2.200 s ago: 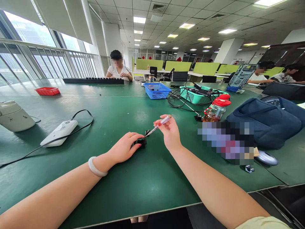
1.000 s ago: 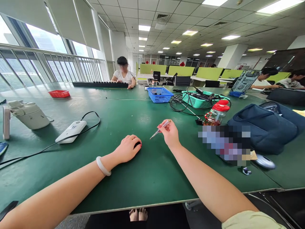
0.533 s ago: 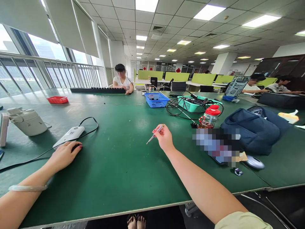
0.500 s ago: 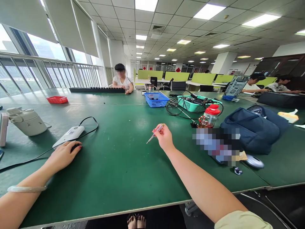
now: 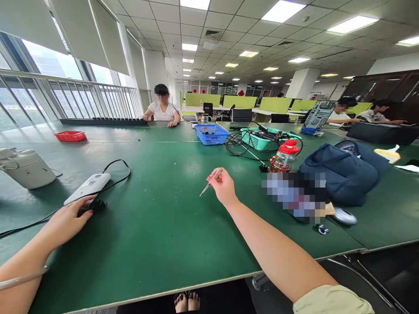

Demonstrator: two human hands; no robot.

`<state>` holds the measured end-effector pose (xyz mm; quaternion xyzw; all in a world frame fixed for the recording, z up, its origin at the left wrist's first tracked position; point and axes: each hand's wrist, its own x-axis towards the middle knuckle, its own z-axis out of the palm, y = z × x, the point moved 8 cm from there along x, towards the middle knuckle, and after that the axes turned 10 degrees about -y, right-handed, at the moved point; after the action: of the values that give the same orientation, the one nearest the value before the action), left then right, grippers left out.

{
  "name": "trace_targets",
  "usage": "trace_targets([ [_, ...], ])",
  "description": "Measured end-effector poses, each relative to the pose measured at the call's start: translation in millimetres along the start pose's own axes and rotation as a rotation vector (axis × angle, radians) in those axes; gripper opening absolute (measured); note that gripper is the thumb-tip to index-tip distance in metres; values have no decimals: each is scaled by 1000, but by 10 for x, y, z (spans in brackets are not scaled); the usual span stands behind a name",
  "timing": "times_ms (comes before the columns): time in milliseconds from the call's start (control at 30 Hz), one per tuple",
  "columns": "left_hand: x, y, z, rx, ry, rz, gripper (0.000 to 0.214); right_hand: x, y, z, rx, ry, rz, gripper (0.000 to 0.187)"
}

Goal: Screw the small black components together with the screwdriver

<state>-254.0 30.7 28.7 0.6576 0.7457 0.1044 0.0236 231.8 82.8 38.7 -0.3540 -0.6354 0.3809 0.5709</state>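
My right hand (image 5: 222,184) is closed around the handle of a small screwdriver (image 5: 207,187) above the middle of the green table. Its thin metal shaft points down and to the left. On the left, my left hand (image 5: 67,220) has its thumb and fingers around the near end of a small black object (image 5: 98,205), whose exact kind I cannot make out. Just beyond those fingers lies a white power bank-like device (image 5: 90,186) with a black strap (image 5: 121,162).
The green table (image 5: 157,244) bears a white container (image 5: 29,168), a red tray (image 5: 70,136), a blue basket (image 5: 212,136), a green basket (image 5: 253,141) of cables, a red-lidded bottle (image 5: 284,158) and a dark blue bag (image 5: 340,174). A person (image 5: 163,109) sits at the far side.
My left hand has drawn back to the left, and more of the black object shows past its fingers. My right hand with the screwdriver has barely moved. The view has shifted slightly.
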Motion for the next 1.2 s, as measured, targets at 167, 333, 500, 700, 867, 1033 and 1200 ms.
trace_targets([
  [167,-30,-88,29,-17,-133,-61,62,4,5,8,-21,0,5,20],
  [333,-98,31,-147,51,-91,-107,59,-7,-7,19,-31,-2,3,19],
  [500,-175,100,-299,8,54,-164,54,-15,-9,29,-37,-4,7,20],
  [700,-151,108,-245,-239,101,-109,43,-18,-5,36,-30,-9,4,20],
  [867,-106,84,-192,-403,82,-49,40,-26,-34,36,-35,-11,3,20],
  [1033,-74,45,-115,-419,51,-50,43,-24,-49,42,-40,-21,-6,20],
  [1200,-107,48,-121,-377,58,-101,49,-26,-42,48,-43,-24,1,20],
])
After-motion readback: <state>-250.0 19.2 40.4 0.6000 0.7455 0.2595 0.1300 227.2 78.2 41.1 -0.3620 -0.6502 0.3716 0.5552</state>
